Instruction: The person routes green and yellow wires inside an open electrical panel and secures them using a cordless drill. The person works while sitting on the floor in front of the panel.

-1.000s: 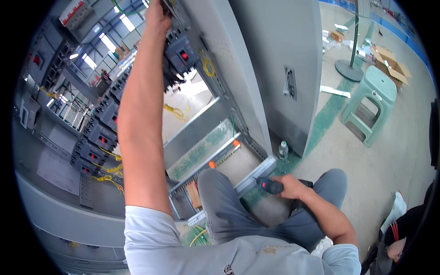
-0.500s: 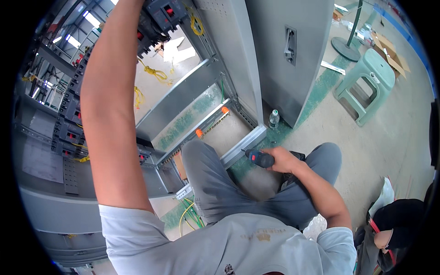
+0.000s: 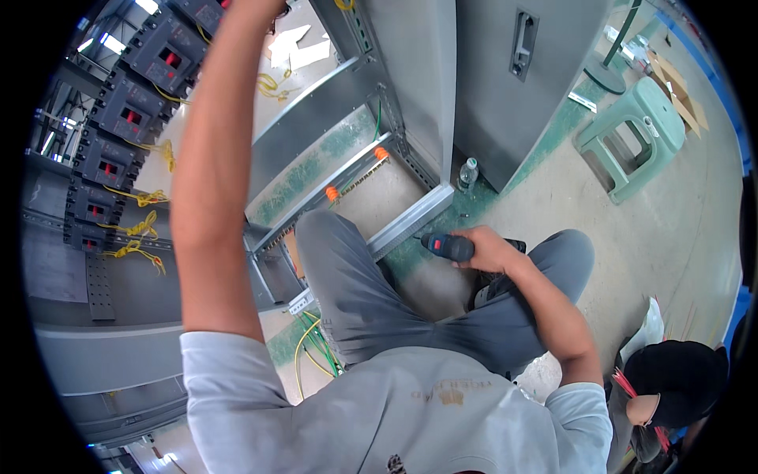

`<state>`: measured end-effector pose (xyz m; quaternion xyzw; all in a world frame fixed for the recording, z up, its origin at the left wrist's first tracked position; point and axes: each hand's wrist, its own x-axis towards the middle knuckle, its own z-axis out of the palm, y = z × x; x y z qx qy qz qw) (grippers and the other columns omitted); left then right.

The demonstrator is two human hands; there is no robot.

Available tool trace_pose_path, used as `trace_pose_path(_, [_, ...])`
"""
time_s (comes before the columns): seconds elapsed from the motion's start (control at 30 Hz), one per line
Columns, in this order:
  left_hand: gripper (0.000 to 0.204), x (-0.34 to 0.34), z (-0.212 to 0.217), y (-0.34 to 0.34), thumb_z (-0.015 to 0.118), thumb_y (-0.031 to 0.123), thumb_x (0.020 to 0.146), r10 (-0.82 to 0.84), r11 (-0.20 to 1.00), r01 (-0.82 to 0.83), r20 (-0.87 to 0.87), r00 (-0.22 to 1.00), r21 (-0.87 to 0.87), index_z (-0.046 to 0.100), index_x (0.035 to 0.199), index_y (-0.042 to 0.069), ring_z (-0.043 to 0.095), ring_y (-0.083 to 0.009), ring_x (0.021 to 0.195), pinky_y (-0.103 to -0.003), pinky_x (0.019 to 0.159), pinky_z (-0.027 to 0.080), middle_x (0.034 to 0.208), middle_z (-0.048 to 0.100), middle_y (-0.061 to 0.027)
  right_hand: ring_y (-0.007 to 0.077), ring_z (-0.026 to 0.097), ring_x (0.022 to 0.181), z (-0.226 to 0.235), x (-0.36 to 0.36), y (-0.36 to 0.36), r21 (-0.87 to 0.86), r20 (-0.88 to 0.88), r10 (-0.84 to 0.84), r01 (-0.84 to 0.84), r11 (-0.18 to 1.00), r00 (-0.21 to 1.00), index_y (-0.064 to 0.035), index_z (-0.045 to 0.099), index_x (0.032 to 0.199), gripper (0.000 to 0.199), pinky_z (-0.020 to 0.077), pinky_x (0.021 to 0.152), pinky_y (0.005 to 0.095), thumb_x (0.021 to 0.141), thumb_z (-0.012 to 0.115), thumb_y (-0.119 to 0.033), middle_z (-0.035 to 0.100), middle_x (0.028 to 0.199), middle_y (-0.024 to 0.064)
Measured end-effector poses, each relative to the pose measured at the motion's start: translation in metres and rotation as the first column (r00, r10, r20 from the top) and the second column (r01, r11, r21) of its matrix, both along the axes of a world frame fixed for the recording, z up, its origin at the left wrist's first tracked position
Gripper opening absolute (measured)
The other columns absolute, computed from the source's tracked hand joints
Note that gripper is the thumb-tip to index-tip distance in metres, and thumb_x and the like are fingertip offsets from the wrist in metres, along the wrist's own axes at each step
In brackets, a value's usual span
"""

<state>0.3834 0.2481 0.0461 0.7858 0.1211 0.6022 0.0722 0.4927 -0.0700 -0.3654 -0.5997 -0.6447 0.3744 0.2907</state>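
Note:
My right hand (image 3: 491, 251) is wrapped round a black and blue cordless drill (image 3: 454, 248) above my lap, its tip pointing left toward the cabinet frame (image 3: 410, 221). My left arm stretches far up into the open metal cabinet. Only the edge of my left hand (image 3: 267, 6) shows at the top border, its fingers cut off, so what it holds or touches is hidden. Left of that arm, several dark grey circuit breakers (image 3: 126, 114) with red switches stand in a slanting row. Yellow wire loops (image 3: 146, 227) hang from them.
An open grey cabinet door (image 3: 505, 95) rises ahead, with a water bottle (image 3: 468, 174) at its foot. A green plastic stool (image 3: 636, 142) and an opened cardboard box (image 3: 679, 91) stand right. Another person in a black cap (image 3: 675, 383) is at lower right. Green and yellow wires (image 3: 312, 347) lie beside my leg.
My view has shifted, bringing more breakers into sight on the left. My left hand has moved relative to the breakers, near the top edge. The drill stays in my right hand.

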Motion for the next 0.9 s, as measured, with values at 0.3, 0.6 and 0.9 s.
trace_pose_path(0.3, [0.043,-0.109,-0.432,0.042,0.060,0.037,0.098,-0.398,0.725,-0.493,-0.876,0.272,-0.482,0.066,0.126,0.005,0.068,-0.0320,0.104,-0.041,0.090,0.053,0.119,0.070,-0.0192,0.0178,0.068,0.072,-0.145,-0.005,0.054,-0.563,-0.239,-0.063,-0.086,0.822,0.969,0.0002,0.074,0.088,0.030,0.0538,0.071,0.0335,0.070,0.089,-0.018,0.072,0.077,0.0072])
trace_pose_path(0.6, [0.047,-0.091,-0.509,0.099,0.050,0.035,0.101,-0.318,0.572,-0.396,-0.639,0.701,-0.718,0.059,0.136,0.005,0.058,-0.0388,0.124,-0.044,0.105,0.044,0.131,0.063,-0.0219,0.0167,0.066,0.071,-0.257,-0.025,0.047,-0.780,-0.402,-0.456,-0.036,0.625,0.794,-0.0013,0.074,0.092,0.031,0.0531,0.070,0.0324,0.069,0.089,-0.016,0.071,0.081,0.0061])
trace_pose_path(0.9, [0.045,-0.049,-0.569,0.151,0.058,0.036,0.099,-0.585,0.348,-0.307,-0.461,0.667,-0.886,0.064,0.130,0.003,0.062,-0.0274,0.118,-0.038,0.103,0.045,0.127,0.068,-0.0165,0.0164,0.069,0.079,-0.300,-0.033,0.046,-0.726,-0.094,-0.465,0.258,0.637,0.880,-0.0037,0.077,0.098,0.034,0.0536,0.076,0.0318,0.074,0.085,-0.027,0.074,0.087,0.0081])
